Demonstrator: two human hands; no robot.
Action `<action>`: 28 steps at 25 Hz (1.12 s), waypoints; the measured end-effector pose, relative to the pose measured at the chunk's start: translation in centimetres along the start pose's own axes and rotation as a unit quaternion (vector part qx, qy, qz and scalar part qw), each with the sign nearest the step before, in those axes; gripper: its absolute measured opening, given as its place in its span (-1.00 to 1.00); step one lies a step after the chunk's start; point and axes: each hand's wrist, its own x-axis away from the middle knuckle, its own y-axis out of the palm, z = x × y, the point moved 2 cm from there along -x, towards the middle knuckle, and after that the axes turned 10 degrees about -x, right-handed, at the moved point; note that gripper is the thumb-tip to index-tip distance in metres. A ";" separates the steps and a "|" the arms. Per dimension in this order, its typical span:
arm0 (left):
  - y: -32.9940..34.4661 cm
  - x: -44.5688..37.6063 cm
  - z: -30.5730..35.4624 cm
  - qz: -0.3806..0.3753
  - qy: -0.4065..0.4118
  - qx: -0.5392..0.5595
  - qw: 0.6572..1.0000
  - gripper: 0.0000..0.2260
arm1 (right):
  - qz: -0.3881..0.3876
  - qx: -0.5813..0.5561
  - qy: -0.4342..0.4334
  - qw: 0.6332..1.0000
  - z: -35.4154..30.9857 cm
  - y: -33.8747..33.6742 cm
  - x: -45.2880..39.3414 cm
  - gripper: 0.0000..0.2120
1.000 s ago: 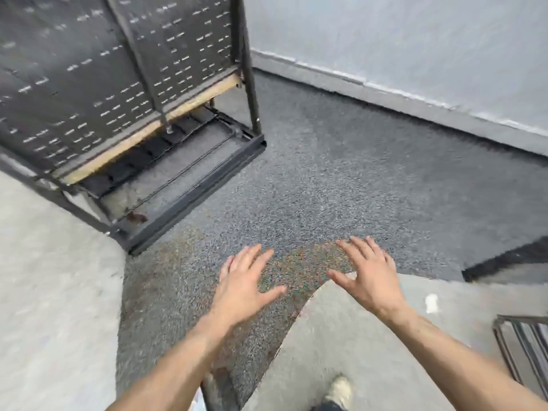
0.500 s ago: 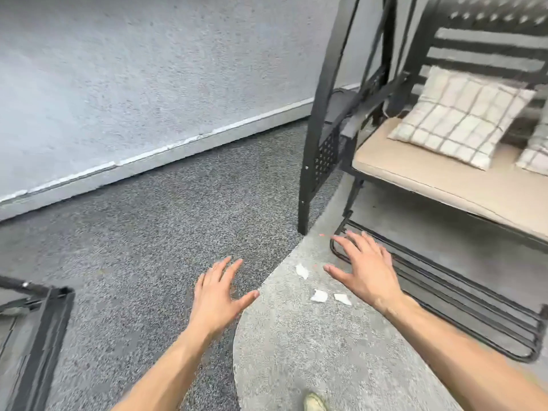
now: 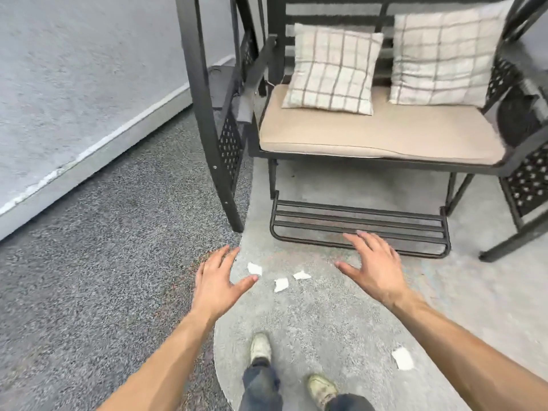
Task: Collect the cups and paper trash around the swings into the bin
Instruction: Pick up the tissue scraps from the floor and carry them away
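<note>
From the head view, both arms are held out over the pale floor. The left hand (image 3: 219,281) is spread flat with straight fingers, nothing gripped; the right hand (image 3: 372,266) is likewise splayed and empty. Three white paper scraps (image 3: 280,284) are seen lying on the ground between the two hands, just in front of the swing's footrest (image 3: 358,222). A fourth paper piece (image 3: 402,358) lies beside the right forearm. Two checked cushions (image 3: 332,69) are propped on the swing seat (image 3: 376,134).

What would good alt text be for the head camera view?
Two open hands, left hand and right hand, reach toward white paper scraps on pale ground before a black swing seat holding two checked pillows.
</note>
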 end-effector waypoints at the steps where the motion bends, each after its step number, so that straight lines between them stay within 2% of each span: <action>1: 0.3 -1.2 -0.4 -0.009 0.010 0.007 1.000 -0.27 | 0.001 -0.005 0.021 1.000 -0.2 0.8 0.0 -0.37; 6: 3.6 -6.0 -0.9 -0.050 0.056 -0.002 0.997 -0.30 | 0.012 -0.023 0.084 0.996 0.4 5.9 -1.7 -0.41; 10: 10.6 -8.8 -1.3 -0.075 0.058 -0.015 0.995 -0.32 | -0.011 -0.047 0.112 0.993 4.3 13.1 -3.6 -0.44; 15: 26.2 -13.7 -1.6 -0.104 0.090 -0.021 0.990 -0.35 | -0.003 -0.080 0.143 0.987 13.3 26.0 -6.4 -0.48; 19: 39.7 -18.3 -3.7 -0.112 0.104 -0.044 0.987 -0.37 | -0.026 -0.084 0.137 0.987 20.6 38.1 -9.0 -0.46; 24: 54.8 -24.4 -7.9 -0.157 0.150 -0.121 0.969 -0.33 | -0.034 -0.070 0.092 0.993 27.6 51.1 -14.6 -0.51; 28: 63.7 -27.7 -9.6 -0.172 0.147 -0.121 0.967 -0.31 | -0.072 -0.043 0.035 0.996 30.7 59.5 -19.6 -0.52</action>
